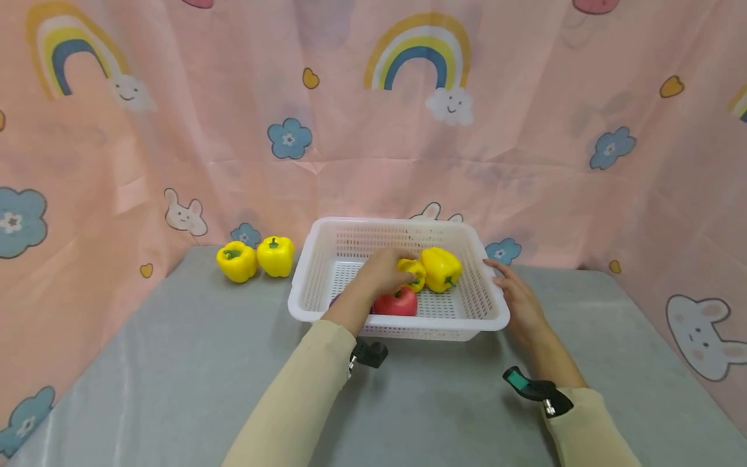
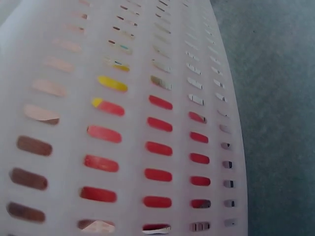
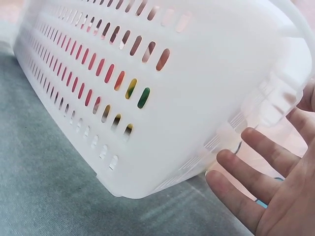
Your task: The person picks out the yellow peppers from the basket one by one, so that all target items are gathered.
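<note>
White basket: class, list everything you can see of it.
The white basket looks like plastic: roughly rectangular, with a smooth, broad rim and slotted walls and floor. It stands upright on the grey table. Yellow peppers and a red fruit lie inside, where the left hand reaches over the near rim. The right hand apparently touches its right rim.

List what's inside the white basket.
Two yellow peppers, one partly behind the left hand, and a red fruit. A purple item is mostly covered by the left forearm.
</note>
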`<action>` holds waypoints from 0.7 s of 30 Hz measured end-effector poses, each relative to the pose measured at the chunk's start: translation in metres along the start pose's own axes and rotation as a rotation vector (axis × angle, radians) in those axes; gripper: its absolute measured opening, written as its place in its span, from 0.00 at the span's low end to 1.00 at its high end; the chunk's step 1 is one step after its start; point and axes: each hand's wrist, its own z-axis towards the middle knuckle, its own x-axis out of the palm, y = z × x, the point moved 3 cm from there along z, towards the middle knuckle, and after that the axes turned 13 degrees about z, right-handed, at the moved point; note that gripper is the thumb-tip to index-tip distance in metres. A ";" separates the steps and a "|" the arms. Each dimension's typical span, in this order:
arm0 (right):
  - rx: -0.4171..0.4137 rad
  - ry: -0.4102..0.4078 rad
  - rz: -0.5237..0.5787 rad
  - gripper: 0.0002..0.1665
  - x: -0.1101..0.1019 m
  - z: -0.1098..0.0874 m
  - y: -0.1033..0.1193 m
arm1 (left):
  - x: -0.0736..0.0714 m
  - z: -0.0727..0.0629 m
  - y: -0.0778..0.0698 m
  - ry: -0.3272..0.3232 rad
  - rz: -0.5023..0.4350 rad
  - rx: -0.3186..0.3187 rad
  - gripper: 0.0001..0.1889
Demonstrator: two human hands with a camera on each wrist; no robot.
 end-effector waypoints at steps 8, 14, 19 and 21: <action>0.006 -0.003 -0.007 0.28 0.000 0.004 0.002 | 0.001 0.008 0.000 -0.016 0.159 -0.001 0.26; 0.014 -0.010 -0.011 0.28 0.000 0.003 0.001 | 0.002 0.009 -0.003 -0.035 0.287 0.014 0.24; 0.016 -0.016 -0.005 0.27 0.000 0.001 0.001 | 0.002 0.006 -0.005 -0.022 0.245 -0.009 0.23; 0.017 -0.016 -0.003 0.27 0.000 0.000 0.000 | 0.001 0.005 -0.005 -0.015 0.224 -0.016 0.23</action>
